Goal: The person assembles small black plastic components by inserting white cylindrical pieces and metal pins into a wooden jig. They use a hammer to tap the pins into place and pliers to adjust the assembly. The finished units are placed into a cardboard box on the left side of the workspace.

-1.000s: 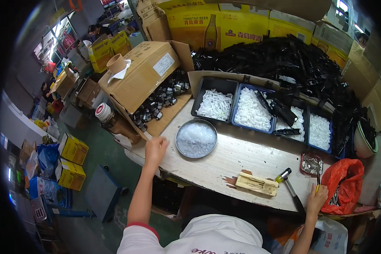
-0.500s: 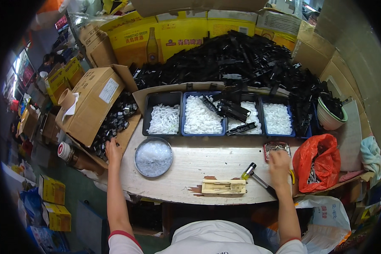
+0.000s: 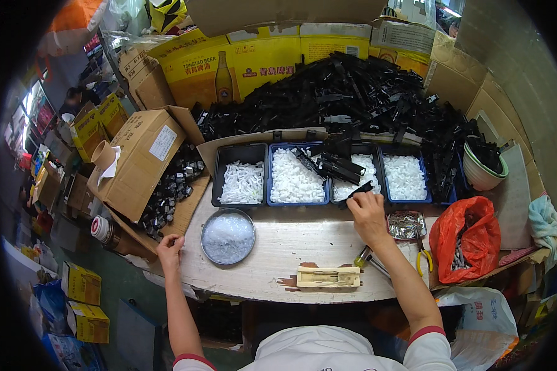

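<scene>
My right hand (image 3: 369, 217) is at the front edge of the third bin, its fingertips closed on a black plastic part (image 3: 361, 190). More long black parts (image 3: 337, 167) lie across the second and third bins, on top of small white plastic pieces (image 3: 296, 176). Over the left edge of the table, my left hand (image 3: 170, 249) is closed, fingers curled together; whatever they hold is too small to make out. Near it are a cardboard tray of small dark shiny parts (image 3: 170, 191) and a round metal dish (image 3: 228, 237) of clear small pieces.
A wooden fixture (image 3: 328, 277) lies near the table's front edge, beside a hammer (image 3: 364, 256) partly hidden by my right forearm. Yellow-handled pliers (image 3: 424, 260), a tray of metal pins (image 3: 406, 225) and a red bag (image 3: 464, 238) stand right. Black parts (image 3: 328, 93) are heaped behind the bins.
My right hand has moved from the metal pin tray leftward and away from me to the black part at the bins. The left hand has drawn back from the dark shiny parts toward me.
</scene>
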`<action>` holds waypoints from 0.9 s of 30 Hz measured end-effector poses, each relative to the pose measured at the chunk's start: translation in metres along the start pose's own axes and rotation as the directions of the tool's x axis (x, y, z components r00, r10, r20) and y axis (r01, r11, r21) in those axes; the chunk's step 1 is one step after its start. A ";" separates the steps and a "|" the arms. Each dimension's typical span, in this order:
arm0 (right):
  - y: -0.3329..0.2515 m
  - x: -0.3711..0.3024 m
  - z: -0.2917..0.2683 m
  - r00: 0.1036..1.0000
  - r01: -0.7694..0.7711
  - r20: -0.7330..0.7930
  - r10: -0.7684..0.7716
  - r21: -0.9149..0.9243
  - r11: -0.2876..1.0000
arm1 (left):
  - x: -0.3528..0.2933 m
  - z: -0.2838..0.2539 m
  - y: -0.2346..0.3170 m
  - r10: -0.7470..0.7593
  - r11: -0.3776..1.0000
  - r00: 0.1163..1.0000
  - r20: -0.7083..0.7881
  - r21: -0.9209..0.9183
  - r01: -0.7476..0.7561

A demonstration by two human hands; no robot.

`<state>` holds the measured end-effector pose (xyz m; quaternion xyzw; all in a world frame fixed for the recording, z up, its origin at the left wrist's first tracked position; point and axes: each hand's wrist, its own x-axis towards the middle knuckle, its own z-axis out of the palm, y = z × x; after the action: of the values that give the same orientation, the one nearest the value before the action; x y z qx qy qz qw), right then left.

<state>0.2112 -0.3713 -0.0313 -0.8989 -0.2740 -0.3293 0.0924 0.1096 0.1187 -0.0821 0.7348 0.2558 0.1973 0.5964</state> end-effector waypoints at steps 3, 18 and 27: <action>0.009 -0.018 -0.019 0.999 0.044 -0.010 -0.043 0.072 0.996 | -0.038 0.015 0.032 -0.041 0.926 0.999 0.030 -0.374 0.049; 0.010 0.049 0.019 0.773 -0.530 0.332 0.541 -0.132 0.838 | -0.153 0.113 0.089 -0.081 0.787 0.829 0.553 -0.475 0.394; 0.008 0.015 -0.048 0.831 -0.554 0.183 0.525 0.354 0.754 | -0.166 0.119 0.082 -0.147 0.743 0.773 0.617 -0.447 0.498</action>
<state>0.1992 -0.3882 0.0149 -0.9134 -0.0668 -0.1941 0.3516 0.0603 -0.0879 -0.0248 0.4785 0.1307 -0.0620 0.8661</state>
